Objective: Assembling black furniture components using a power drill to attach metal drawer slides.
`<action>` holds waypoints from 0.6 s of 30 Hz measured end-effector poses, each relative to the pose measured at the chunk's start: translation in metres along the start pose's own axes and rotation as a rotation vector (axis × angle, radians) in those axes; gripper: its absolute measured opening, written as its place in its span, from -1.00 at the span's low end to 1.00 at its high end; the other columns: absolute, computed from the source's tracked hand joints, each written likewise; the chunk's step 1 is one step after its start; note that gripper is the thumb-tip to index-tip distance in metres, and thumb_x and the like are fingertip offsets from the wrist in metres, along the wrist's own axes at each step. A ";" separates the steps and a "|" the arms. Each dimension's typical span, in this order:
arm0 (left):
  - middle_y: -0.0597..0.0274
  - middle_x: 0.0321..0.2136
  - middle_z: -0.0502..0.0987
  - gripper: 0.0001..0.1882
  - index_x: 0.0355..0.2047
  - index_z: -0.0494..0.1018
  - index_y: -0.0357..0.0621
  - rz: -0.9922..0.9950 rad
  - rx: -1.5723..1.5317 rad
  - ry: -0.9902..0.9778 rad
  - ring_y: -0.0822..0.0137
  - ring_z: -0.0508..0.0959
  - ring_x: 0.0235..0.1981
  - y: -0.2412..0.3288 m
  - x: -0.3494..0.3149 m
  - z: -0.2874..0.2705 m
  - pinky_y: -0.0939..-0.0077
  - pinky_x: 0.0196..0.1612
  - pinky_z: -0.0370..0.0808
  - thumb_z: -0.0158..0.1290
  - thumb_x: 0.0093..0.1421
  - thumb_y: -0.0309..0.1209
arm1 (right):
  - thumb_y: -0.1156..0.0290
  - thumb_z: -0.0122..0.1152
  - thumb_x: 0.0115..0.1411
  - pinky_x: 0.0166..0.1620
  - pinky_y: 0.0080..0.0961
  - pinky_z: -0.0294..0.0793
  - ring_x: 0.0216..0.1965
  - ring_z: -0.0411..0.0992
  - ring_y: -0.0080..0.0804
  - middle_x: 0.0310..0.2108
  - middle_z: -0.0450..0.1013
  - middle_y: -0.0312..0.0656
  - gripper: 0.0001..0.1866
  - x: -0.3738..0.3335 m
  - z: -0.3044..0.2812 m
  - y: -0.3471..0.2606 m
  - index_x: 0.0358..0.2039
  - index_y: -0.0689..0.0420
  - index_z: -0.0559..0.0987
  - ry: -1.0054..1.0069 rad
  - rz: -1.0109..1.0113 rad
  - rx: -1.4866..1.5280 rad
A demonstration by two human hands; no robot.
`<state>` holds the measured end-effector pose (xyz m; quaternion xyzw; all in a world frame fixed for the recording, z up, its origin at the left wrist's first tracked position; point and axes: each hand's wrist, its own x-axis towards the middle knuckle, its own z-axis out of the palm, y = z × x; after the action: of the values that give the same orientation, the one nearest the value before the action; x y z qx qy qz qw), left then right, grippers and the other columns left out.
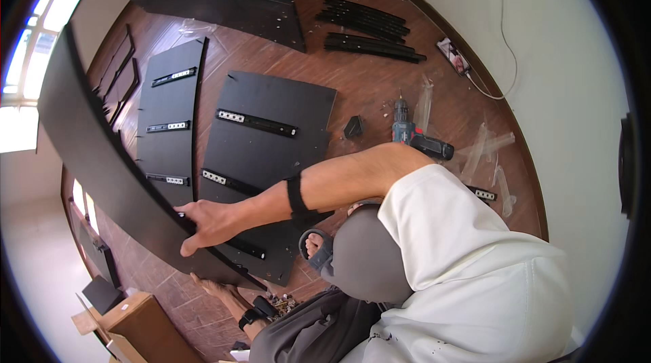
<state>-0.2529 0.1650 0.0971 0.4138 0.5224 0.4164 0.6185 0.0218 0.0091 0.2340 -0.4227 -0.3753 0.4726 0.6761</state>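
Observation:
A long dark board (115,159) stands tilted on edge at the left, reaching from near the window down toward my knees. My right hand (207,224) is closed over its upper edge, thumb on the near face and the other fingers partly hidden behind. Low at the board's near end, my left hand (213,290) holds its bottom edge, with some fingers hidden. Beyond the board, two dark panels lie flat on the floor: a narrower panel (159,95) and a wider panel (271,149). Both carry black drawer slides, such as this drawer slide (258,122).
A cordless drill (405,129) lies beyond my right arm, near a small black block (353,127). Farther off are stacked panels (224,7) and black rails (366,20). A charging phone (453,56) sits by the wall. Plastic wrap (485,149) and a cardboard box (146,329) flank me.

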 end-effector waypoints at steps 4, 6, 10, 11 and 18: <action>0.06 0.11 0.39 -0.28 0.12 0.31 -0.34 -0.143 0.042 0.091 0.09 0.41 0.06 -0.003 -0.001 -0.031 0.22 0.18 0.31 0.10 0.16 0.01 | 0.38 0.28 0.00 0.00 -0.41 0.38 -0.11 0.41 -0.29 -0.22 0.48 -0.08 -0.50 -0.026 -0.022 0.061 -0.04 0.30 0.45 -0.026 0.066 0.117; 0.05 0.07 0.42 -0.30 0.09 0.33 -0.37 -0.148 0.058 0.136 0.09 0.44 0.01 -0.011 -0.001 -0.038 0.22 0.13 0.35 0.12 0.15 -0.02 | 0.36 0.28 0.03 0.05 -0.37 0.34 -0.06 0.33 -0.31 -0.15 0.39 -0.15 -0.49 -0.046 -0.032 0.076 -0.02 0.29 0.41 -0.027 0.150 0.171; 0.08 -0.06 0.49 -0.39 0.00 0.40 -0.41 -0.139 0.152 0.209 0.14 0.51 -0.13 -0.025 -0.006 -0.042 0.29 -0.02 0.47 0.17 0.13 -0.11 | 0.35 0.28 0.07 0.09 -0.29 0.37 0.09 0.30 -0.26 -0.04 0.33 -0.14 -0.37 -0.087 -0.041 0.116 0.13 0.23 0.29 0.021 0.262 0.259; 0.09 -0.09 0.50 -0.42 -0.01 0.41 -0.39 -0.138 0.196 0.212 0.16 0.51 -0.16 -0.027 -0.006 -0.044 0.31 -0.05 0.48 0.16 0.14 -0.12 | 0.30 0.28 0.11 0.13 -0.26 0.35 0.09 0.30 -0.23 -0.01 0.31 -0.13 -0.35 -0.096 -0.041 0.120 0.15 0.23 0.26 0.039 0.325 0.348; 0.16 -0.18 0.52 -0.50 -0.01 0.43 -0.32 0.005 0.432 0.261 0.24 0.51 -0.24 -0.030 0.006 -0.076 0.36 -0.14 0.50 0.15 0.15 -0.20 | 0.32 0.29 0.16 0.18 -0.17 0.37 0.15 0.28 -0.11 0.09 0.26 0.01 -0.31 -0.131 -0.025 0.180 0.20 0.27 0.17 0.034 0.481 0.651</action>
<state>-0.3253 0.1669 0.0587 0.4804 0.6737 0.3464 0.4419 -0.0495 -0.0867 0.0441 -0.2699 -0.0852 0.7044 0.6509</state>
